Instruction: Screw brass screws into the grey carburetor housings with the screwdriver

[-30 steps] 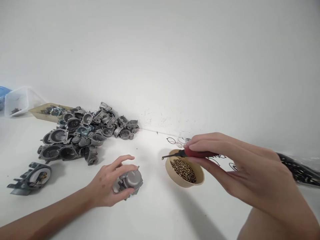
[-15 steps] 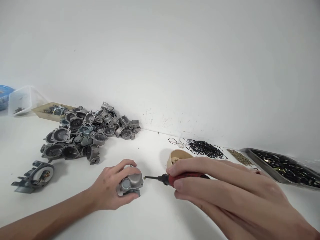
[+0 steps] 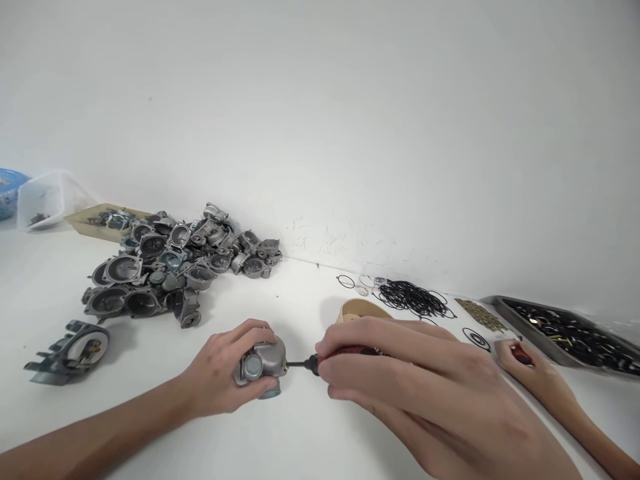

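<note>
My left hand (image 3: 225,369) is wrapped round a grey metal carburetor (image 3: 271,358), its rounded bowl facing up on the white table. In my right hand (image 3: 400,380) is a screwdriver (image 3: 311,364) with a red and black handle. Its thin shaft points left, and the tip meets a small brass-coloured screw at the carburetor's right edge. My fingers cover much of the handle. Just behind that hand stands a beige cup (image 3: 361,309), partly hidden.
Carburetor bowls (image 3: 150,267) are heaped at the left, with a carburetor body (image 3: 73,352) before them. Black rubber rings (image 3: 413,297), small brass parts (image 3: 480,314) and a metal tray (image 3: 530,328) lie right. A co-worker's hand (image 3: 537,373) there holds something red.
My right hand has moved left, bringing the screwdriver and the screw on its tip against the carburetor. A co-worker's hand now shows at the right.
</note>
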`<state>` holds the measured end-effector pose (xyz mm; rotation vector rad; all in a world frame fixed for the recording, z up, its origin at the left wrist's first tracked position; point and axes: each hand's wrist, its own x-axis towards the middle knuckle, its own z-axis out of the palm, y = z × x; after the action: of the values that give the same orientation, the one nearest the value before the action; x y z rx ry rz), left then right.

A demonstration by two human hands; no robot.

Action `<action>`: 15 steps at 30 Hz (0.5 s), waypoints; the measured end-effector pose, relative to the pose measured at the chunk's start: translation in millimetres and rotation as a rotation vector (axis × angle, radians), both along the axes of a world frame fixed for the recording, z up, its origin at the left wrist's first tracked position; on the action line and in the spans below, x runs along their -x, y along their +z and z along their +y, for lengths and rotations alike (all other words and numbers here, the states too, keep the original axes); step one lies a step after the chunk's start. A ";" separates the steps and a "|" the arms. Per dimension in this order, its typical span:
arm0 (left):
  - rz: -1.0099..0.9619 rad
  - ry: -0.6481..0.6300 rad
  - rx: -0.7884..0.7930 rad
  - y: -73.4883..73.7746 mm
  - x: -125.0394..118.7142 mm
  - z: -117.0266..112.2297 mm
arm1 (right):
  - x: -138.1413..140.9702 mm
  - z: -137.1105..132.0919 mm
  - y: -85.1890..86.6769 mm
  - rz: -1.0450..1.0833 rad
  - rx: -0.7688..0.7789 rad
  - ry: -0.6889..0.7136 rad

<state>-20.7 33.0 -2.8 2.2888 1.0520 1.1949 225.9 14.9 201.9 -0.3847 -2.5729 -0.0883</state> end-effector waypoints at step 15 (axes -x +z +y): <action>-0.007 -0.011 0.061 4.3 0.7 -0.6 | -1.5 2.0 -1.0 -0.032 0.006 -0.023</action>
<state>-21.4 32.4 1.5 2.2398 1.0581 1.1494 227.4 16.8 200.9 -0.4185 -2.6011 -0.0954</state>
